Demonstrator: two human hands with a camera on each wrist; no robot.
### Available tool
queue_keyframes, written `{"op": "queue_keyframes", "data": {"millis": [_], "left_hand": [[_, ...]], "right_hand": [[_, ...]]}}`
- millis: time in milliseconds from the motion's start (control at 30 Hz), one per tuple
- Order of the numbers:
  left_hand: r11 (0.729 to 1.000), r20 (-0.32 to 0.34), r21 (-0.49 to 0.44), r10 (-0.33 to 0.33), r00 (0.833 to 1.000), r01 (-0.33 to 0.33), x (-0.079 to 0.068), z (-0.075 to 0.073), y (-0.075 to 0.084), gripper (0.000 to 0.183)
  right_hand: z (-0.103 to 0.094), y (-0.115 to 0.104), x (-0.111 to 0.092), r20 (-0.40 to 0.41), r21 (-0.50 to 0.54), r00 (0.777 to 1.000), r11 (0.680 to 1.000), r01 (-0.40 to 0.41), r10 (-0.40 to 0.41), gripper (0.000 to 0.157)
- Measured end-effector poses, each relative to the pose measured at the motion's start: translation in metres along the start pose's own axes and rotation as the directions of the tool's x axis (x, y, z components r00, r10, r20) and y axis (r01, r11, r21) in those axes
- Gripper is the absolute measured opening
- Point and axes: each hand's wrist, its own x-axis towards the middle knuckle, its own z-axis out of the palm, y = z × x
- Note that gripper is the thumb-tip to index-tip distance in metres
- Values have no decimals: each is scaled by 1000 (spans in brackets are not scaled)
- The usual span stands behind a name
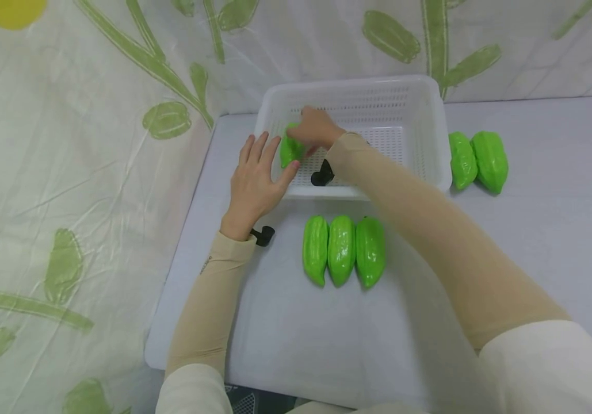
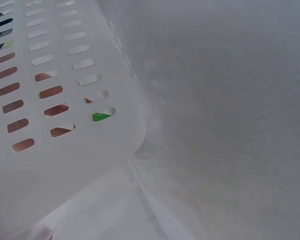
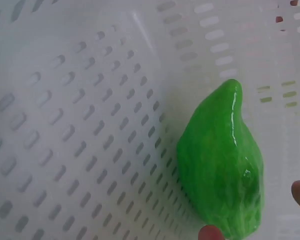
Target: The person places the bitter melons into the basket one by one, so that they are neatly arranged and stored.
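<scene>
A glossy green ridged vegetable with a pointed tip (image 3: 220, 160) lies in the left end of a white perforated basket (image 1: 321, 192). My right hand (image 1: 317, 129) reaches into the basket over it. In the right wrist view, one fingertip (image 3: 211, 233) is at the vegetable's lower edge, while another stands apart from its right side. Fingers spread, my left hand (image 1: 256, 187) is by the basket's front left corner; whether it touches the rim cannot be seen. The left wrist view shows the basket's outer wall (image 2: 105, 140), with bits of green and skin through its slots.
Three similar green vegetables (image 1: 342, 250) lie side by side in front of the basket. Two more (image 1: 489, 161) lie against each other at its right side. The pale table (image 1: 306, 339) meets a flower-patterned curtain (image 1: 119, 172) at the left and back.
</scene>
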Motion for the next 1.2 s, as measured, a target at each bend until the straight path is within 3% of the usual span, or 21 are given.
{"op": "queue_keyframes", "data": {"millis": [200, 600, 900, 1200], "left_hand": [[1000, 12, -8, 2, 1000, -2, 1, 0, 0, 73], [1000, 22, 12, 4, 1000, -5, 0, -5, -1, 75], [1000, 27, 5, -7, 1000, 7, -3, -7, -4, 75], [1000, 24, 6, -9, 1000, 9, -3, -7, -5, 75]], "right_hand": [[-8, 7, 1, -64, 34, 997, 999, 38, -35, 75], [-29, 18, -22, -160, 11, 977, 989, 145, -141, 65], [-41, 30, -34, -161, 77, 977, 985, 151, -137, 65], [-50, 41, -42, -238, 117, 958, 974, 192, -160, 60]]}}
